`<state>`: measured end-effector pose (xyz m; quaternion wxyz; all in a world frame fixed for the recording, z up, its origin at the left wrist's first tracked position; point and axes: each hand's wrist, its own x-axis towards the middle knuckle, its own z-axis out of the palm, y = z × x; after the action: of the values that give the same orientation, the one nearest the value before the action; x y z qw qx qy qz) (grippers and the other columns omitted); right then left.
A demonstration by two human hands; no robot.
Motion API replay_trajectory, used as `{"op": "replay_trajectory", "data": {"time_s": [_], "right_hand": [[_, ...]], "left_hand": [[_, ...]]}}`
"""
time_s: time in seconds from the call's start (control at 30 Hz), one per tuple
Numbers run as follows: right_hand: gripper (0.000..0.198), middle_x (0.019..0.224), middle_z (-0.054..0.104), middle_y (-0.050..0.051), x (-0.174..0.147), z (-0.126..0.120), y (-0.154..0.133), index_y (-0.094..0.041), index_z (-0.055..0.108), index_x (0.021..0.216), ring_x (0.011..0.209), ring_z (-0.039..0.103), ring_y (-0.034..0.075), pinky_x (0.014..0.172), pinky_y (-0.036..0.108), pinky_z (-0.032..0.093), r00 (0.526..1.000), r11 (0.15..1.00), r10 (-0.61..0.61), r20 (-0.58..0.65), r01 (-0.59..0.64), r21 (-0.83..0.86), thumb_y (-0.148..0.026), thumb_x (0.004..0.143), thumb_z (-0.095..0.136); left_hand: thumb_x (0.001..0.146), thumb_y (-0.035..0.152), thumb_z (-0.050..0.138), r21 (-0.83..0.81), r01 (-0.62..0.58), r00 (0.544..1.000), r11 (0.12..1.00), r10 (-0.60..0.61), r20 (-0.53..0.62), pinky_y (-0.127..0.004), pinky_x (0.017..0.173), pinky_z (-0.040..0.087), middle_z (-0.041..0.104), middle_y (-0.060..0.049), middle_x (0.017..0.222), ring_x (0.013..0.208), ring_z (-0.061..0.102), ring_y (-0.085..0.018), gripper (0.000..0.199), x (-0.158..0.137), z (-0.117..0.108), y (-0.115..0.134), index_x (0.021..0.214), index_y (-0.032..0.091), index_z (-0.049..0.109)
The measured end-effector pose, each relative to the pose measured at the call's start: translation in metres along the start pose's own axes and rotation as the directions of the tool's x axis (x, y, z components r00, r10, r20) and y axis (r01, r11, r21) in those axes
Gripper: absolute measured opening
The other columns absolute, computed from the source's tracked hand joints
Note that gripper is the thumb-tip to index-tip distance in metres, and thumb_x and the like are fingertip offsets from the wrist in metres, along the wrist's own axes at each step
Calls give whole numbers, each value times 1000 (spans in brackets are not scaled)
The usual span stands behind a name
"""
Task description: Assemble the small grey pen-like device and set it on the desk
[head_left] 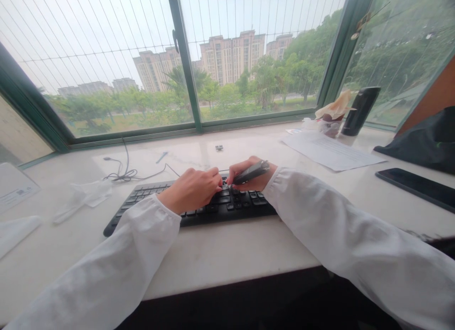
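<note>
A black keyboard lies on the white counter in front of me, partly covered by both hands. My right hand is closed around a dark, short-handled tool with a rough grey end that points up to the right. Its lower end sits close to the keys, and I cannot make out its exact kind. My left hand rests over the middle of the keyboard, fingers bent and pressed together beside the right fingertips. Whatever those fingers hold, if anything, is hidden.
Small dark pieces and a blue stick lie behind the keyboard. A coiled cable and crumpled wrapping are at left. To the right are a paper sheet, a black phone and a black cylinder.
</note>
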<state>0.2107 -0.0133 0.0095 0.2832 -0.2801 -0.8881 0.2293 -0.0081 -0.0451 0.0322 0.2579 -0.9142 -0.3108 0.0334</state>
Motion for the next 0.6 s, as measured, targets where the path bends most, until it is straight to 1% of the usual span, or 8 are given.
{"op": "replay_trajectory", "data": {"time_s": [0.1, 0.2, 0.3, 0.37, 0.43, 0.5, 0.6], "right_hand": [[16, 68, 67, 3, 2, 2, 2, -12, 67, 80, 61, 59, 12, 58, 22, 47, 1000, 999, 16, 11, -17, 42, -22, 67, 65], [19, 68, 65, 3, 4, 4, 4, -11, 64, 80, 61, 58, 12, 56, 23, 48, 996, 989, 83, 16, -85, 121, -26, 68, 67], [24, 71, 65, 2, 5, 5, 4, -13, 62, 82, 67, 62, 15, 63, 26, 52, 989, 962, 150, 6, -147, 230, -29, 66, 71], [27, 77, 67, 2, 6, 5, 2, -15, 61, 83, 74, 65, 17, 71, 29, 54, 983, 945, 184, -26, -170, 279, -31, 65, 73], [29, 81, 68, 3, 9, 7, 1, -15, 60, 83, 79, 66, 18, 75, 30, 53, 973, 938, 220, -77, -189, 291, -34, 66, 75], [33, 79, 67, 3, 12, 10, 2, -16, 58, 84, 79, 66, 18, 76, 31, 53, 959, 928, 254, -126, -205, 310, -36, 65, 76], [43, 73, 65, -1, 18, 18, 8, -18, 52, 97, 71, 65, 16, 72, 31, 53, 951, 910, 276, -140, -212, 355, -38, 67, 75]], "left_hand": [[98, 31, 32, -22, 5, 1000, 1000, -5, -3, -28, 47, 38, 57, -6, 93, 63, 57, -17, 29, 0, 1, -1, 97, 16, 57], [97, 30, 32, -68, 20, 1000, 998, -20, 3, -29, 50, 40, 58, -7, 95, 65, 59, -17, 30, 0, 2, -4, 100, 17, 59], [97, 27, 32, -99, 73, 997, 992, -71, 17, -29, 55, 42, 59, -7, 96, 68, 60, -17, 31, -1, 4, -9, 102, 19, 61], [96, 25, 32, -101, 128, 992, 987, -126, 26, -30, 59, 43, 60, -8, 96, 69, 61, -17, 32, -1, 5, -13, 102, 19, 63], [95, 23, 33, -104, 167, 986, 980, -165, 28, -30, 61, 44, 61, -8, 96, 69, 61, -17, 32, -1, 6, -15, 100, 18, 64], [94, 23, 34, -113, 188, 982, 976, -187, 23, -31, 62, 44, 62, -9, 95, 69, 62, -18, 32, -1, 6, -16, 98, 17, 65], [92, 19, 37, -119, 227, 974, 967, -226, 25, -30, 63, 43, 63, -9, 93, 69, 62, -17, 29, -2, 6, -19, 93, 16, 66]]}}
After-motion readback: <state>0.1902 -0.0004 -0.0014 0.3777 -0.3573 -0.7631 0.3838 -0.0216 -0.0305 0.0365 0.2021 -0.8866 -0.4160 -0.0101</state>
